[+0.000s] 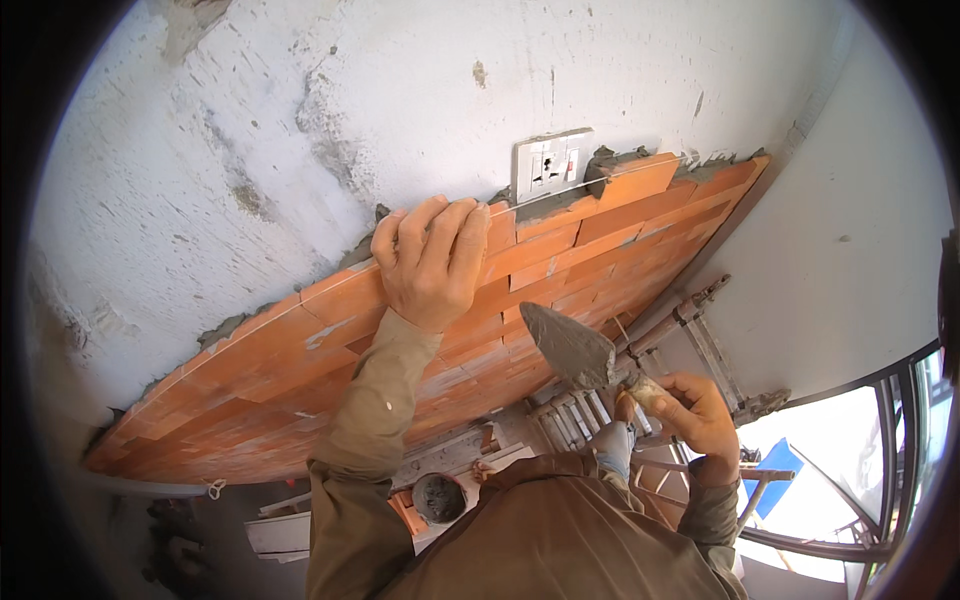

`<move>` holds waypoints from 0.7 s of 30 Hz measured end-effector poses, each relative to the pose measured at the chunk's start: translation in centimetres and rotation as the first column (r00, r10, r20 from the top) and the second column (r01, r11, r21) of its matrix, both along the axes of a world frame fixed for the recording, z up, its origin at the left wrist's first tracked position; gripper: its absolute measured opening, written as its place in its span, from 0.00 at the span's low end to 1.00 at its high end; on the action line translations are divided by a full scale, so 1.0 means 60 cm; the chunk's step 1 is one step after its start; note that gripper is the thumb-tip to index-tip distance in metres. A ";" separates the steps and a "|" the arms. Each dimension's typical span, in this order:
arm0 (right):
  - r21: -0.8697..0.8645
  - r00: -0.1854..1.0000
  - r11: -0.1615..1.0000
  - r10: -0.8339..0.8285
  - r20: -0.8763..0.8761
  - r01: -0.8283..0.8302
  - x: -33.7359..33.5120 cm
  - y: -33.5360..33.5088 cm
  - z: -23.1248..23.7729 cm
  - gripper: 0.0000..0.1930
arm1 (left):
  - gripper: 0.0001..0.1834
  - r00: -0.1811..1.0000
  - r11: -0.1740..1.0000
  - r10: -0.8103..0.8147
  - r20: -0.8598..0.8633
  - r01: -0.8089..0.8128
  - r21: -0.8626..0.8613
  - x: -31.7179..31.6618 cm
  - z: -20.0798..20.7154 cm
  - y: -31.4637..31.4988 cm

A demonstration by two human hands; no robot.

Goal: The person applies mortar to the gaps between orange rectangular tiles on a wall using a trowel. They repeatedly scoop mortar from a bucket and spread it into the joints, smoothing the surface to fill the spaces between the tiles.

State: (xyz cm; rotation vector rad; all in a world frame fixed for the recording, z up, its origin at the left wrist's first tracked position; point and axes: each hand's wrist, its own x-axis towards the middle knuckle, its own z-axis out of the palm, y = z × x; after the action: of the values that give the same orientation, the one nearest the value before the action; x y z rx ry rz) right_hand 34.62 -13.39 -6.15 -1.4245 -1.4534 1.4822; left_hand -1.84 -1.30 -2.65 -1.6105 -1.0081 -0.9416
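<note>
My left hand (432,262) presses against the top course of the orange brick-tile wall facing (560,265). Its fingers bend over the upper edge of a tile, hiding most of that tile. In my right hand (705,415) is a pointed trowel (568,345), gripped by its mortar-smeared handle. The blade, coated grey, points up and left, apart from the tiles. Right of my left hand, a white wall socket (552,165) sits above a patch of grey mortar (548,206). A single raised tile (640,183) stands right of the socket, mortar behind its left end. A thin string runs along the top edge.
Below me, a round bucket (414,500) holds grey mortar beside boards. A ladder (705,335) leans near the right-hand wall (840,240). Wooden poles (762,490) and a blue sheet (778,475) are near the window at lower right. Rough white plaster (430,90) rises above the tiles.
</note>
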 end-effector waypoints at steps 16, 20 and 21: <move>-0.418 0.213 0.546 0.757 0.618 -0.726 -0.192 0.116 -0.402 0.28 | 0.25 0.075 0.347 0.917 0.392 0.334 -0.876 0.054 -0.764 -0.516; -0.407 0.001 0.335 0.773 0.635 -0.850 -0.255 0.093 -0.561 0.26 | 0.38 -0.286 0.188 0.958 -0.009 0.651 -0.735 0.234 -0.906 -0.659; -0.372 -0.006 0.280 0.792 0.610 -0.885 -0.290 0.082 -0.584 0.26 | 0.41 -0.388 0.252 0.920 -0.052 0.688 -0.681 0.278 -0.935 -0.662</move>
State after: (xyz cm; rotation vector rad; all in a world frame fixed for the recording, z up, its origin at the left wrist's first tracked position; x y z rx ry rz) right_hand 17.22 -8.48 -41.16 -0.9642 -3.3672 1.3217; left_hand 14.85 -40.99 -58.76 0.2495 -3.9601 -0.9536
